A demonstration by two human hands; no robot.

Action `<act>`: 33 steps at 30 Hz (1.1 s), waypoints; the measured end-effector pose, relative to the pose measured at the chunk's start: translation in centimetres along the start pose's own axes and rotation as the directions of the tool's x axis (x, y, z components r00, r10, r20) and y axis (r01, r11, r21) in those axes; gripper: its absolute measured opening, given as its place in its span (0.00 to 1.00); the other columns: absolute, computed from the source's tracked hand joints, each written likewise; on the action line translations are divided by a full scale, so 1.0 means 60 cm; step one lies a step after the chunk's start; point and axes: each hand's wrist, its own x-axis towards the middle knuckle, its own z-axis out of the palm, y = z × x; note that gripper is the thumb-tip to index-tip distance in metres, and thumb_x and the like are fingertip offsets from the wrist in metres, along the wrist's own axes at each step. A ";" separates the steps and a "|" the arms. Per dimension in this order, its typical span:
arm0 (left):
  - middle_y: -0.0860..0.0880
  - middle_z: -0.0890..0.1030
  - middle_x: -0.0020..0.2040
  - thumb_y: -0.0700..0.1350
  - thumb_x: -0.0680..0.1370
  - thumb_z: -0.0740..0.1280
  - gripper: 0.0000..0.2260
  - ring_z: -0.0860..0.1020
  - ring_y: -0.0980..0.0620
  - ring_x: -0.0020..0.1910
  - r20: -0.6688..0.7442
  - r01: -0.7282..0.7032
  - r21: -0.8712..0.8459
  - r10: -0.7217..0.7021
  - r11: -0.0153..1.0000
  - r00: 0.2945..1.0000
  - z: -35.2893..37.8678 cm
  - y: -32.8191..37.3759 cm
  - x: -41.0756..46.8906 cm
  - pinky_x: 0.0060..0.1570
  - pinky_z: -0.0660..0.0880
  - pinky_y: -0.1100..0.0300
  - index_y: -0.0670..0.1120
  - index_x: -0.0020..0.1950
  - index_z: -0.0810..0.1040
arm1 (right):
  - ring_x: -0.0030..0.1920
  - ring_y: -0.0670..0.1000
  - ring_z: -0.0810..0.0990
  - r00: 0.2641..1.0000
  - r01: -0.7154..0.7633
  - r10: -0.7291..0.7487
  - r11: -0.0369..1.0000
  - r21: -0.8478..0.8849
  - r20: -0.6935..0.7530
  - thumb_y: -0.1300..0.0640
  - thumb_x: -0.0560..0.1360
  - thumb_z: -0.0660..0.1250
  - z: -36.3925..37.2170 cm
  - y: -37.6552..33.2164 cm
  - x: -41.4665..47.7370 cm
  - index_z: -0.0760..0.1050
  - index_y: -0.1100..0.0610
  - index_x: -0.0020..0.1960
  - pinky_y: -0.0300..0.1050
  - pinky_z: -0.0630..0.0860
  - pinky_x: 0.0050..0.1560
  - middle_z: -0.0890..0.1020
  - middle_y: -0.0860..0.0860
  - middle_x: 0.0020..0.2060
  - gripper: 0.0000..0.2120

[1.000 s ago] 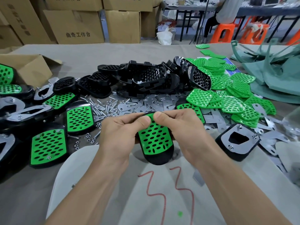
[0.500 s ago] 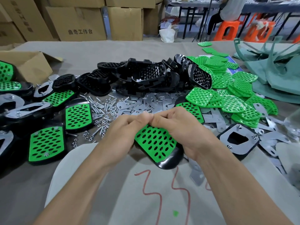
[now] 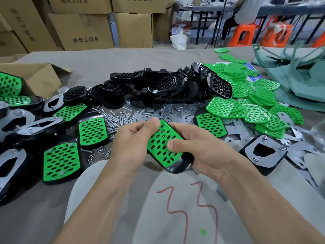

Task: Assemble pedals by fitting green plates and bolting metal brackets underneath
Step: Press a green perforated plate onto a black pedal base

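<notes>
Both hands grip one pedal [image 3: 177, 167] at frame centre: the left hand [image 3: 131, 143] pinches its top edge, and the right hand [image 3: 204, 152] wraps its side, thumb pressing the green plate [image 3: 161, 145]. The plate looks seated, so bolting a bracket [image 3: 236, 130] underneath likely remains. Finished pedals [image 3: 61, 159] lie at left, with loose plates [image 3: 219, 107], shells [image 3: 167, 85] and bolts [image 3: 112, 120] beyond.

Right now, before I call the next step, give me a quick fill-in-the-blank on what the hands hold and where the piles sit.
1. The left hand and the right hand both grip one pedal, and the plate on top of it is coloured ____.
2. The heap of loose plates lies on the person's ____ side.
3. The bare pedal shells piled beyond the hands are coloured ____.
4. The open cardboard box sits on the person's ____ side.

Missing words: green; right; black; left.
</notes>
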 end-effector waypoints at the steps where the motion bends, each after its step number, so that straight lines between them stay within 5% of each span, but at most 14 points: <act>1: 0.46 0.82 0.32 0.59 0.74 0.69 0.17 0.79 0.50 0.28 -0.005 -0.017 0.007 0.017 1.000 1.000 0.000 0.000 -0.001 0.30 0.74 0.58 0.46 0.41 0.86 | 0.49 0.58 0.83 1.000 0.010 -0.009 1.000 -0.009 0.017 0.68 0.74 0.67 0.000 -0.002 -0.001 0.71 0.68 0.69 0.48 0.82 0.46 0.81 0.63 0.55 0.23; 3: 0.46 0.81 0.30 0.58 0.76 0.69 0.16 0.78 0.52 0.25 0.003 -0.037 0.032 0.037 0.999 0.999 0.002 0.000 -0.005 0.25 0.72 0.62 0.46 0.40 0.86 | 0.46 0.57 0.83 0.999 0.022 -0.022 1.000 -0.012 0.037 0.72 0.75 0.66 0.002 -0.007 -0.003 0.69 0.70 0.70 0.47 0.82 0.43 0.80 0.63 0.54 0.24; 7: 0.52 0.74 0.28 0.62 0.74 0.65 0.23 0.70 0.53 0.28 0.019 -0.139 0.264 0.138 0.954 0.990 -0.004 0.000 -0.003 0.32 0.66 0.57 0.43 0.38 0.82 | 0.45 0.56 0.85 0.999 0.044 -0.044 0.999 -0.011 -0.017 0.74 0.73 0.63 0.010 -0.010 -0.010 0.72 0.73 0.67 0.46 0.83 0.45 0.82 0.63 0.51 0.22; 11: 0.54 0.73 0.26 0.63 0.77 0.57 0.22 0.72 0.55 0.29 -0.081 -0.228 0.659 0.369 0.716 0.926 -0.003 -0.004 -0.014 0.31 0.63 0.56 0.48 0.34 0.73 | 0.55 0.63 0.79 0.993 0.068 -0.082 0.983 -0.168 -0.082 0.79 0.74 0.62 0.017 -0.007 -0.013 0.72 0.75 0.65 0.62 0.78 0.61 0.79 0.72 0.58 0.19; 15: 0.51 0.74 0.25 0.73 0.76 0.46 0.32 0.72 0.56 0.29 -0.069 -0.218 0.779 0.425 0.588 0.902 0.002 0.002 -0.015 0.31 0.62 0.57 0.50 0.31 0.75 | 0.55 0.63 0.81 0.991 0.059 -0.088 0.964 -0.259 -0.102 0.81 0.75 0.62 0.028 -0.010 -0.017 0.75 0.72 0.64 0.68 0.76 0.64 0.79 0.73 0.59 0.19; 17: 0.57 0.74 0.25 0.73 0.75 0.48 0.28 0.70 0.55 0.26 -0.054 -0.228 0.729 0.386 0.645 0.921 0.003 0.004 -0.009 0.30 0.60 0.57 0.59 0.30 0.76 | 0.54 0.62 0.82 0.992 0.059 -0.087 0.963 -0.263 -0.093 0.80 0.75 0.62 0.029 -0.010 -0.017 0.76 0.72 0.64 0.64 0.78 0.63 0.81 0.70 0.57 0.19; 21: 0.52 0.64 0.20 0.70 0.72 0.56 0.28 0.66 0.53 0.23 -0.127 -0.181 0.556 0.299 0.811 0.946 0.004 -0.003 0.004 0.30 0.62 0.55 0.47 0.26 0.69 | 0.52 0.61 0.82 0.993 0.079 -0.095 0.972 -0.222 -0.066 0.79 0.74 0.64 0.028 -0.010 -0.019 0.76 0.73 0.63 0.57 0.81 0.57 0.82 0.69 0.55 0.18; 28: 0.54 0.66 0.20 0.70 0.75 0.57 0.28 0.67 0.55 0.24 -0.369 -0.089 0.432 0.266 0.897 0.891 0.008 -0.007 0.009 0.31 0.62 0.52 0.51 0.25 0.70 | 0.45 0.61 0.80 0.932 0.022 -0.110 0.968 -0.248 -0.345 0.66 0.74 0.73 0.031 -0.006 -0.005 0.82 0.60 0.59 0.58 0.79 0.50 0.85 0.65 0.51 0.14; 33: 0.53 0.62 0.19 0.72 0.72 0.59 0.29 0.63 0.54 0.22 -0.445 -0.067 0.349 0.228 0.935 0.866 0.009 -0.009 0.012 0.30 0.60 0.53 0.49 0.23 0.68 | 0.47 0.59 0.85 0.958 0.079 -0.112 0.988 -0.135 -0.264 0.65 0.79 0.68 0.032 -0.004 -0.008 0.79 0.68 0.58 0.55 0.84 0.46 0.85 0.64 0.49 0.09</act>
